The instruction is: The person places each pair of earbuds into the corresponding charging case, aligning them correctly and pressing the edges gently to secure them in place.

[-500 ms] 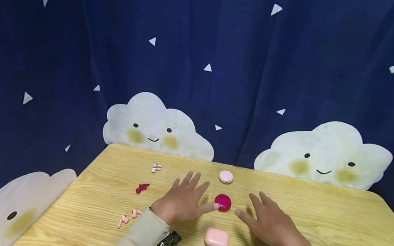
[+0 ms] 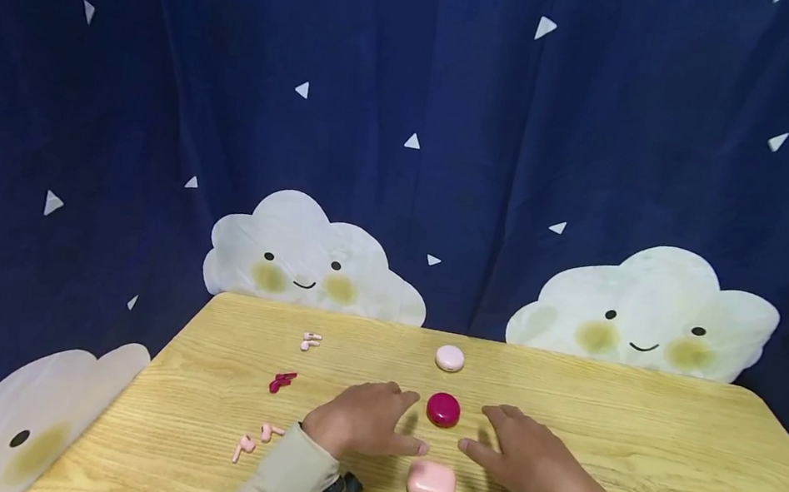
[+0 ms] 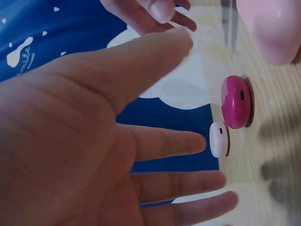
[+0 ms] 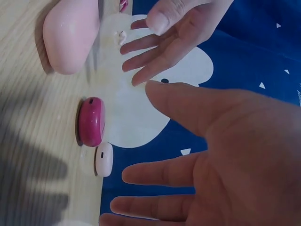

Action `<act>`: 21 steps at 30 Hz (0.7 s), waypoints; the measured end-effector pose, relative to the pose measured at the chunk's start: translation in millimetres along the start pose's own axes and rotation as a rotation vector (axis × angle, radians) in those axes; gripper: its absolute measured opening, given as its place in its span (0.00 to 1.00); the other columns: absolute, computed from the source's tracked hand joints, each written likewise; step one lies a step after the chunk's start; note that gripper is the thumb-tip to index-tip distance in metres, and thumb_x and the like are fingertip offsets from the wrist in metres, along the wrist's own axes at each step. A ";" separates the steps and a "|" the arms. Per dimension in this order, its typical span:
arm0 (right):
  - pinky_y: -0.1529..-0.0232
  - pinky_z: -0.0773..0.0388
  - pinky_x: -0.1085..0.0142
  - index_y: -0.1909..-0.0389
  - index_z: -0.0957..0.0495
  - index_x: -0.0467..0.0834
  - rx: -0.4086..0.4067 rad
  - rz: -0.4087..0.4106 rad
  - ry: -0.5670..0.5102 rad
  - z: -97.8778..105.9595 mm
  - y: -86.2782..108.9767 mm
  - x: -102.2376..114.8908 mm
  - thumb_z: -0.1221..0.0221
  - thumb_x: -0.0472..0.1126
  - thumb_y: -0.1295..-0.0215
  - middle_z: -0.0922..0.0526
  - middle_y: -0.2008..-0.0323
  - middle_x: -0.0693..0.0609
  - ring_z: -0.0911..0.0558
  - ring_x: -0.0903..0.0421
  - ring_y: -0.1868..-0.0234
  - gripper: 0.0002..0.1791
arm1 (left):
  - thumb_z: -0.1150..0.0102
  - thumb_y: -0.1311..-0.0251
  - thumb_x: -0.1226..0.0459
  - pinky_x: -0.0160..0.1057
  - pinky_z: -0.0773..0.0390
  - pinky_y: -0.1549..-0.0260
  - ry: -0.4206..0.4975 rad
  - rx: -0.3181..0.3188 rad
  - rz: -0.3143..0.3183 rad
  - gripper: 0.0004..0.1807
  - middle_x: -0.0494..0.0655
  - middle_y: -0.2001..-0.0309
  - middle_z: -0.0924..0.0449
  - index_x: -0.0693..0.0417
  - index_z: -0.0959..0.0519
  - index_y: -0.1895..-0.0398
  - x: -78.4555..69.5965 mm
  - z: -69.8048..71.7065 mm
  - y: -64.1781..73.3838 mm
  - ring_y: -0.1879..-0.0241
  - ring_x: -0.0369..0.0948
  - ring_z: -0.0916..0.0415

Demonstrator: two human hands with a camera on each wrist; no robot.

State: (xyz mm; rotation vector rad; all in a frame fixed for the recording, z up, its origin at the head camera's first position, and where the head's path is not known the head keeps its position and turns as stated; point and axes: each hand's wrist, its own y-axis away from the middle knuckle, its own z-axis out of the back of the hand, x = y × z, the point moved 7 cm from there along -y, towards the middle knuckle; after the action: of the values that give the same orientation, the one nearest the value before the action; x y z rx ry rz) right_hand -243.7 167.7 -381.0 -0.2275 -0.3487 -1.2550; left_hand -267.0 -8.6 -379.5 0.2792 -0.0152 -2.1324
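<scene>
My left hand [image 2: 364, 420] hovers over the table, its fingers and thumb extended and holding nothing. Facing it across a gap is my right hand [image 2: 534, 463], also with extended fingers and nothing in its grasp. Between the fingertips of both hands lies a round magenta earbud case [image 2: 443, 410]. Nearer me, just below the thumbs, sits a pink rounded-rectangular earbud case [image 2: 432, 483]. A pale pink round case [image 2: 450, 359] lies farther back. In the left wrist view, the magenta case [image 3: 236, 101] has a dark port slot on its side.
Left of my left hand lie three pairs of earbuds: pale pink earbuds [image 2: 309, 342] at the back, magenta earbuds [image 2: 281, 382] in the middle, and pink earbuds [image 2: 245, 445] near my sleeve. A navy curtain [image 2: 389, 69] with clouds hangs behind the wooden table [image 2: 676, 454].
Both hands have drawn slightly back toward me and their fingers, spread before, now angle more downward. My left thumb no longer overlaps the magenta case. The cases and earbuds stay in place.
</scene>
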 end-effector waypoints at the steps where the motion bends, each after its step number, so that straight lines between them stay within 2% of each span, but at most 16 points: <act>1: 0.46 0.29 0.43 0.43 0.27 0.33 0.001 0.005 0.002 -0.7 -0.3 0.8 0.43 0.63 0.37 0.25 0.44 0.37 0.24 0.38 0.44 0.38 | 0.42 0.46 0.36 0.44 0.26 0.47 -0.010 -0.001 -0.012 0.40 0.49 0.43 0.24 0.50 0.29 0.35 -0.8 -0.3 -0.1 0.43 0.45 0.27; 8: 0.50 0.26 0.46 0.46 0.25 0.35 0.014 0.039 -0.005 -7.1 -2.5 5.2 0.37 0.58 0.41 0.21 0.52 0.41 0.21 0.42 0.51 0.33 | 0.32 0.51 0.43 0.39 0.23 0.54 -0.033 0.000 -0.095 0.34 0.43 0.55 0.18 0.50 0.23 0.43 -7.8 -1.8 -1.4 0.53 0.40 0.22; 11: 0.56 0.24 0.49 0.51 0.23 0.36 0.004 0.084 0.001 -10.5 -3.4 9.0 0.34 0.56 0.44 0.20 0.60 0.45 0.21 0.47 0.59 0.30 | 0.29 0.53 0.46 0.36 0.23 0.59 -0.018 0.013 -0.131 0.31 0.41 0.61 0.18 0.50 0.21 0.46 -12.0 -5.0 -2.7 0.60 0.37 0.22; 16: 0.70 0.28 0.60 0.62 0.22 0.39 -0.009 0.166 0.001 -16.2 -2.2 16.7 0.31 0.53 0.48 0.25 0.72 0.52 0.28 0.56 0.71 0.23 | 0.26 0.56 0.50 0.32 0.24 0.62 0.033 0.036 -0.154 0.29 0.40 0.61 0.17 0.52 0.20 0.49 -17.9 -10.7 -4.0 0.64 0.33 0.23; 21: 0.73 0.30 0.63 0.65 0.23 0.40 0.012 0.212 -0.011 -21.3 -1.3 23.1 0.29 0.53 0.50 0.26 0.73 0.53 0.29 0.57 0.73 0.22 | 0.26 0.56 0.52 0.30 0.28 0.72 0.038 0.044 -0.164 0.24 0.36 0.76 0.25 0.51 0.19 0.56 -23.4 -17.0 -4.6 0.75 0.32 0.31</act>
State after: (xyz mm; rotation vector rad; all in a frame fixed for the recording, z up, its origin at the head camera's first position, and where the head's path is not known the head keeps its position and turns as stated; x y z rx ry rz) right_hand -236.0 139.3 -392.0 -0.2544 -0.3323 -1.0432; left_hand -255.1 15.0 -392.0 0.3575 -0.0169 -2.2914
